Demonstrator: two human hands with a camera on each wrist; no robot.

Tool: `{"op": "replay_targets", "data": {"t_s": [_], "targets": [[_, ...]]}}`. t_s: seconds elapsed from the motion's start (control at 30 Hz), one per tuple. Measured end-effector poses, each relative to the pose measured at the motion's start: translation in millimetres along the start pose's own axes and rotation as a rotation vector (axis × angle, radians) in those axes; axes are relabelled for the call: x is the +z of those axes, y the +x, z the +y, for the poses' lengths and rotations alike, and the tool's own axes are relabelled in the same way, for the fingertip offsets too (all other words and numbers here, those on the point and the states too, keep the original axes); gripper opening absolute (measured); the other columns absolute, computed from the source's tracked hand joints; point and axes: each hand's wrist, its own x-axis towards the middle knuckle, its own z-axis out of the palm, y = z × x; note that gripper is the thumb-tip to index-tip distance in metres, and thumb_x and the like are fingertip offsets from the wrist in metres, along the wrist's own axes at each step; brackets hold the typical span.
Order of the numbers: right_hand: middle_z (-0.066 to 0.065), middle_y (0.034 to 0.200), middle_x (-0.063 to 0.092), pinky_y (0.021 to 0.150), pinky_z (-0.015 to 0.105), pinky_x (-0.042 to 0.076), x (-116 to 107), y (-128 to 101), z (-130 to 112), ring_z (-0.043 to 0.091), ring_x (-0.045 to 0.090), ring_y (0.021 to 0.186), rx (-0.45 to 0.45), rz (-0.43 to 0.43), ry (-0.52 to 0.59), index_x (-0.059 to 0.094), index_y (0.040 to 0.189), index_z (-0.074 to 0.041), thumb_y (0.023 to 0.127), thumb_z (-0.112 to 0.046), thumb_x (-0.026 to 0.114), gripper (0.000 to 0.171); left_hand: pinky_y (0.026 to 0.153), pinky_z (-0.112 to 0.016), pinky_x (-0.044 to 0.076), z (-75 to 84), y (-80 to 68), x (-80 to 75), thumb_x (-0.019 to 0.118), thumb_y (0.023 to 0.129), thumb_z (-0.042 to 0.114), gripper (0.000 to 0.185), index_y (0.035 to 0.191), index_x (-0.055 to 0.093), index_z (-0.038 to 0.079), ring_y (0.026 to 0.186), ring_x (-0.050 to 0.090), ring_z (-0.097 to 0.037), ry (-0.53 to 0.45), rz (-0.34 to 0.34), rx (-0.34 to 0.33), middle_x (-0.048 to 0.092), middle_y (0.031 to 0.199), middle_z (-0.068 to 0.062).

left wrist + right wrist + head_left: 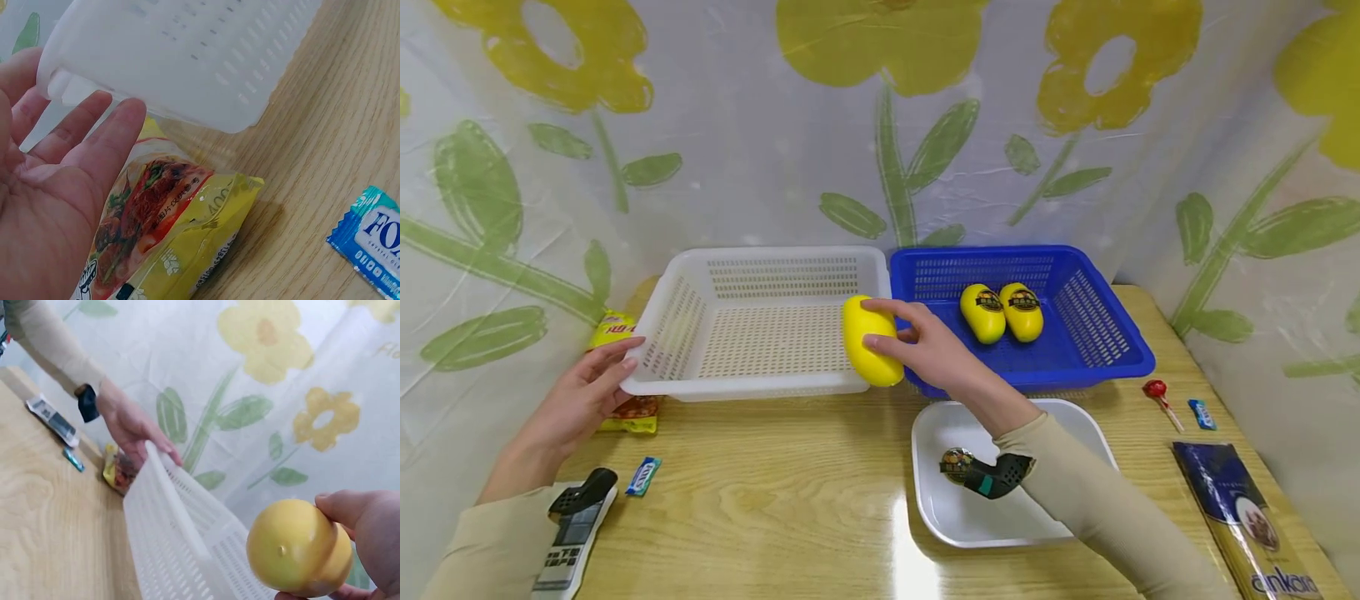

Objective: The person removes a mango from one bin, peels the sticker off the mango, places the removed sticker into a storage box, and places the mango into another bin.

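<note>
This looks like a small staged corner made for recording, not a real kitchen or shop. A thin white sheet [760,167] printed with big yellow flowers and green leaves hangs around three sides and hides the room. In front of it is a light wooden worktop [760,500]. On the worktop there are plastic baskets, white [760,325] and blue [1075,333], a white tray [940,500], and packed snacks, sweets and a bag of pasta [1247,517].
</note>
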Motion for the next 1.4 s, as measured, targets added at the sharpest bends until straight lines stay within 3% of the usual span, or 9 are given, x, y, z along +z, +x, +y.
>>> {"op": "replay_targets", "data": {"t_s": [0.17,0.43,0.6,0.87,1.17,1.4], "targets": [[0.009,0.134,0.036,0.072,0.031,0.055,13,34,-9,0.024,0.065,0.098,-0.027,0.021,-0.074,0.054,0.139,-0.032,0.093,-0.037,0.067,0.048,0.082,-0.015,0.051,1.4,3.0,0.3,0.05,0.103,0.017,0.047,0.148,0.039,0.014,0.103,0.056,0.0,0.072,0.029,-0.049,0.033,0.144,0.001],[0.01,0.133,0.047,0.084,0.031,0.048,35,98,-6,0.023,0.043,0.115,-0.036,0.061,-0.275,0.058,0.138,-0.027,0.092,-0.035,0.069,0.048,0.082,-0.013,0.05,2.3,5.4,1.4,0.053,0.102,0.018,0.048,0.148,0.039,0.016,0.108,0.053,0.006,0.107,0.056,-0.093,0.017,0.16,-0.001],[0.009,0.133,0.057,0.082,0.026,0.048,48,126,-1,0.02,0.049,0.114,-0.007,0.083,-0.27,0.062,0.134,-0.022,0.089,-0.028,0.073,0.046,0.082,-0.014,0.05,3.7,7.5,2.9,0.053,0.102,0.016,0.047,0.146,0.04,0.015,0.107,0.055,0.004,0.085,0.035,-0.08,0.021,0.157,-0.001],[0.008,0.136,0.055,0.079,0.025,0.051,70,140,3,0.021,0.054,0.111,0.145,0.079,-0.152,0.066,0.129,-0.022,0.087,-0.021,0.075,0.042,0.081,-0.014,0.051,6.2,7.2,1.4,0.053,0.102,0.016,0.045,0.145,0.041,0.017,0.105,0.055,0.003,0.108,0.041,-0.076,0.025,0.154,0.0],[0.007,0.139,0.052,0.071,0.029,0.054,85,146,16,0.018,0.059,0.086,0.348,-0.027,-0.119,0.066,0.129,-0.023,0.088,-0.015,0.074,0.042,0.081,-0.014,0.051,4.7,5.4,-0.9,0.053,0.101,0.017,0.047,0.146,0.04,0.017,0.105,0.055,0.004,0.112,0.053,-0.098,0.023,0.156,-0.001],[0.006,0.133,0.055,0.074,0.034,0.054,91,146,21,0.018,0.055,0.075,0.359,-0.06,-0.124,0.065,0.13,-0.023,0.09,-0.014,0.072,0.042,0.08,-0.013,0.051,3.6,1.7,-2.4,0.053,0.102,0.018,0.046,0.146,0.04,0.019,0.104,0.054,0.005,0.11,0.067,-0.108,0.022,0.156,0.0]]}}
